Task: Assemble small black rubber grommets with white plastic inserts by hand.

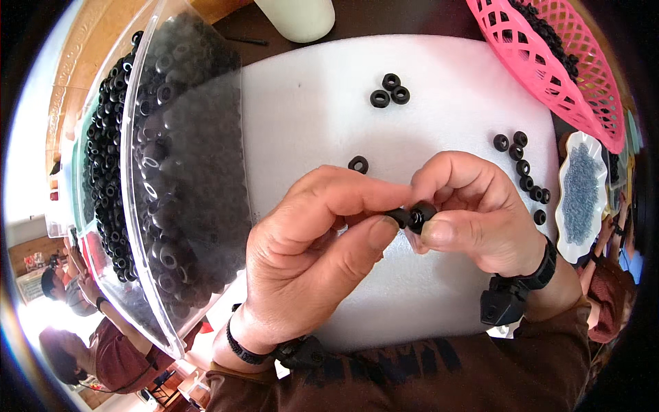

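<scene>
Between the thumb and index finger of my right hand (484,216) is a shiny black ring (420,215). My left hand (295,254) pinches a smaller black piece (398,218) right against it; the fingertips hide most of that piece, so its kind is unclear. Both hands are closed, held over a white foam sheet (316,103). A single black ring (357,164) lies just beyond my left fingers. Farther off, three black rings (390,92) sit in a cluster. Several more black rings (523,167) form a loose line to the right of my right hand.
A clear plastic bin (130,172) heaped with black rings stands at the left. At the far right are a pink lattice basket (542,75) of black parts and a white scalloped dish (599,151) of grey-blue bits. A white container (298,17) stands behind. Other people sit on both sides.
</scene>
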The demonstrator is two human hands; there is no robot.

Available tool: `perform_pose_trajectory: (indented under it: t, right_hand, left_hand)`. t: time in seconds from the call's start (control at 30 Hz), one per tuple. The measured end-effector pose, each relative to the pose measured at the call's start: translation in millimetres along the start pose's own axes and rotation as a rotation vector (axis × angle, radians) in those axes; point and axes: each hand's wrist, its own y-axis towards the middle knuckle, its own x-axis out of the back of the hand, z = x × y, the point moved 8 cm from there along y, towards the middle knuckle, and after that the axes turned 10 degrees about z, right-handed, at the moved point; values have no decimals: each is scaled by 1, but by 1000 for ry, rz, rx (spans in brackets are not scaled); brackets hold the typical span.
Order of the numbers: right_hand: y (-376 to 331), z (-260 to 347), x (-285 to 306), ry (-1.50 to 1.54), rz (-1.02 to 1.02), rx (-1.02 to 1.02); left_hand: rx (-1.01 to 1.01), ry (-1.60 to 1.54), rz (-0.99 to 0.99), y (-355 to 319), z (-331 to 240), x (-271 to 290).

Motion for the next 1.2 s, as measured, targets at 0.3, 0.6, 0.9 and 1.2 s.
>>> perform_pose_trajectory:
  t: [0.3, 0.6, 0.9, 1.2]
  right_hand:
    - [0, 0, -2, -26, 36, -61]
    - [-4, 19, -7, -672, 59, 239]
    - [-5, 17, -5, -602, 36, 202]
    - [-5, 13, -4, -493, 92, 204]
  left_hand:
    - [51, 24, -19, 0, 0, -2]
    - [170, 127, -29, -5, 5, 0]
    - [13, 411, -26, -4, -14, -1]
    - [-141, 733, 57, -1, -34, -10]
